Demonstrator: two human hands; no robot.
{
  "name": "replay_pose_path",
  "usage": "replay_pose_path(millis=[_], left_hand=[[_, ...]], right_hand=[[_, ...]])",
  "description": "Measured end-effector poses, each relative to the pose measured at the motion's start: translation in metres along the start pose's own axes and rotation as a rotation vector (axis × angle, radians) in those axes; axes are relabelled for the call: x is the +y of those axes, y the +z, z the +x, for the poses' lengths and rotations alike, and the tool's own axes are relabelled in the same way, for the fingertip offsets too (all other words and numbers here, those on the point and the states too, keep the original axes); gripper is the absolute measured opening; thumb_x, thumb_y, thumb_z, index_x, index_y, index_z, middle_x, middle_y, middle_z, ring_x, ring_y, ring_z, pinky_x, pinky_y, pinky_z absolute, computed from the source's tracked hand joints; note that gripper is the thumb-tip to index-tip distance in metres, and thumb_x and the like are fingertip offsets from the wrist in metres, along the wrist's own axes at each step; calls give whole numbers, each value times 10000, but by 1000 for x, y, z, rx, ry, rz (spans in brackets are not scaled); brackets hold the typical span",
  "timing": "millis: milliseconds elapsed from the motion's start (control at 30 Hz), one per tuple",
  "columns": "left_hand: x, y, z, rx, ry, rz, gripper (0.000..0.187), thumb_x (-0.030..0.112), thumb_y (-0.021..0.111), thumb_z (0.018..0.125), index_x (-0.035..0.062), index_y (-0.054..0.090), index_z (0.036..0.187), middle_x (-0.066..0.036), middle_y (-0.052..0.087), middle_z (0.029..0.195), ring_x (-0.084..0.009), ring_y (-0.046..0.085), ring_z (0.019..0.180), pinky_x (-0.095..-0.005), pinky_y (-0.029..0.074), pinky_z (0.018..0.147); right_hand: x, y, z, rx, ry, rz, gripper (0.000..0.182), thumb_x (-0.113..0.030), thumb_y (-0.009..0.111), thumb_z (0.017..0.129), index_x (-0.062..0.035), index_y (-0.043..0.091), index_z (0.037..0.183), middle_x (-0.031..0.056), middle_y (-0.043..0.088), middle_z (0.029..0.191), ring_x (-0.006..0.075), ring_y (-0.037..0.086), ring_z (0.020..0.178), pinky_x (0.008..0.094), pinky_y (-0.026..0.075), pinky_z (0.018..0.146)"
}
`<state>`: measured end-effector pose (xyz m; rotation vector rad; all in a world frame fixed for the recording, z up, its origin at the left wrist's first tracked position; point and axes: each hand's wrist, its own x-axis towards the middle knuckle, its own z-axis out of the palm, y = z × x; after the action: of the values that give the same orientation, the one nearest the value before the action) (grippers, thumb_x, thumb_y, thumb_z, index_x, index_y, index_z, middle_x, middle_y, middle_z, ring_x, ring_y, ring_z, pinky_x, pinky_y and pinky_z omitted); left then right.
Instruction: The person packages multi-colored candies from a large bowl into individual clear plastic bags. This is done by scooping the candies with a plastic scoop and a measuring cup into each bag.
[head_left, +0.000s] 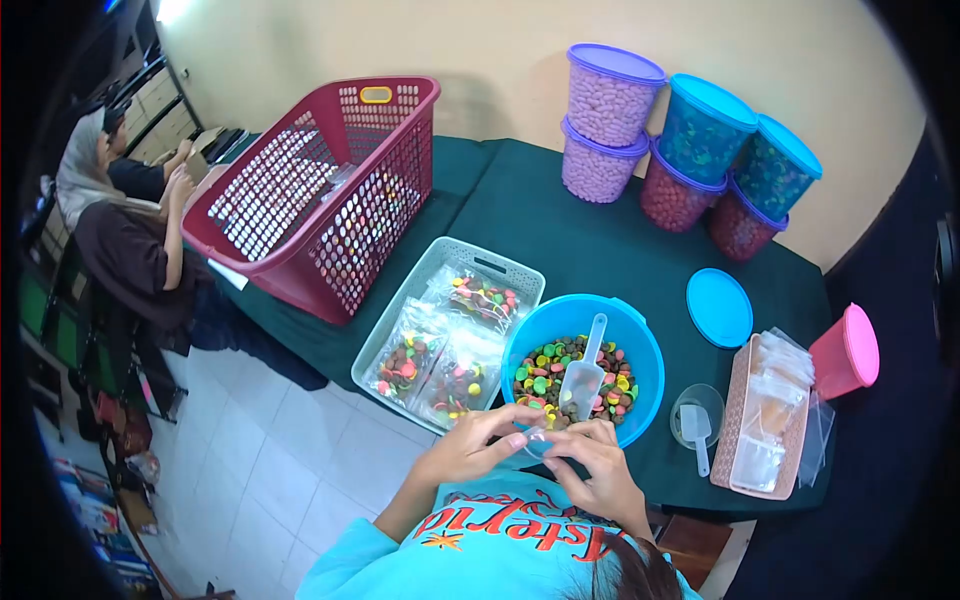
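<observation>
Lower centre of frame: we find both bare hands meeting over the near rim of a blue bowl point(630, 330). The left hand point(478, 443) is nearly closed, thumb and bent forefinger pinching a clear plastic bag point(537, 441). The right hand point(598, 468) pinches the same bag from the other side, fingers curled, thumb pressed in. The bag sits between the two sets of fingertips; its contents we cannot make out.

Bowl, just right of centre: we record brown, yellow, green and pink sweets point(545, 370), a translucent scoop point(583, 385) resting among them, handle toward the top of the frame. Left of it, a pale grey tray point(520, 278) carries filled bags point(462, 385) of similar sweets.

Upper left of centre: a perforated maroon laundry basket point(375, 225). Upper right: six lidded tubs point(703, 130), stacked in pairs on the dark green tablecloth point(590, 250).

Right of frame: we log a round blue lid point(719, 308), lying flat; below it a small clear bowl point(706, 396) with a white scoop point(697, 430); beside that, a beige basket point(731, 425) of plastic bags point(780, 390), near a pink tub point(835, 355).

Far upper left: we see two other people point(125, 240).
</observation>
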<state>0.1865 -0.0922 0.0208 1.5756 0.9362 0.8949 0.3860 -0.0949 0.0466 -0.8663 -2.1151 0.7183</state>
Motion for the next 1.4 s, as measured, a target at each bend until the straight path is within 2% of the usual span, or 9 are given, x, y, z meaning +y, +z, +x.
replay_pose_path(millis=[133, 267, 333, 433, 667, 767, 1000, 1167, 1400], left_hand=[[24, -10, -10, 112, 92, 179, 440, 246, 622, 774, -2, 512, 1120, -138, 581, 1065, -216, 602, 885, -325, 454, 791], [16, -15, -34, 409, 79, 298, 350, 112, 710, 678, -13, 588, 981, -112, 632, 949, -183, 611, 845, -295, 457, 774], [15, -1, -40, 539, 48, 168, 251, 51, 707, 666, -9, 616, 893, -101, 649, 867, -165, 616, 799, -278, 461, 747], [8, 20, -42, 625, 68, 68, 104, 22, 671, 703, -13, 620, 787, -94, 644, 805, -139, 605, 740, -273, 468, 707], [7, 50, -36, 724, 122, -75, 71, -21, 624, 729, -23, 603, 797, -95, 618, 780, -137, 586, 719, -265, 479, 694], [7, 52, -37, 718, 130, -45, 73, -17, 618, 734, -23, 598, 804, -96, 619, 790, -138, 588, 724, -264, 481, 702], [2, 44, -36, 782, 80, 14, 74, -5, 622, 727, -22, 601, 796, -95, 626, 801, -148, 595, 717, -259, 474, 695], [-3, 22, -33, 680, 118, 165, 66, 5, 615, 739, -17, 601, 800, -83, 628, 792, -146, 595, 712, -252, 453, 658], [-10, -7, -15, 533, 87, 50, 51, -28, 579, 773, -20, 571, 823, -68, 593, 792, -116, 570, 707, -244, 456, 669]], right_hand=[[14, -25, -9, 139, -5, 85, 115, -13, 621, 711, -25, 554, 803, 109, 635, 948, 216, 551, 754, 326, 370, 774], [38, -42, -22, 349, 204, 413, 70, 3, 580, 755, 3, 532, 807, 131, 621, 856, 177, 559, 794, 283, 420, 737], [42, -48, -17, 442, 116, 497, 63, -2, 563, 773, 6, 524, 822, 118, 600, 867, 163, 550, 800, 278, 414, 752], [56, -52, -26, 385, 97, 572, 69, -2, 552, 781, 2, 521, 843, 122, 588, 912, 164, 548, 833, 280, 408, 785], [52, -57, -27, 265, 251, 800, 88, -4, 574, 771, -14, 503, 822, 131, 612, 875, 167, 573, 864, 287, 428, 797], [52, -55, -28, 213, 234, 760, 156, -7, 623, 739, -18, 493, 824, 131, 629, 843, 161, 590, 826, 284, 445, 771], [62, -54, -26, 111, 176, 492, 61, -3, 649, 706, -31, 617, 750, 97, 663, 788, 149, 603, 789, 337, 296, 937], [52, -51, -21, 123, 293, 805, 66, -26, 583, 770, -6, 594, 832, 167, 629, 950, 170, 594, 823, 317, 424, 806], [51, -46, -21, 169, 438, 902, 121, -82, 505, 841, 20, 572, 837, 191, 590, 1037, 166, 584, 847, 282, 447, 737]])
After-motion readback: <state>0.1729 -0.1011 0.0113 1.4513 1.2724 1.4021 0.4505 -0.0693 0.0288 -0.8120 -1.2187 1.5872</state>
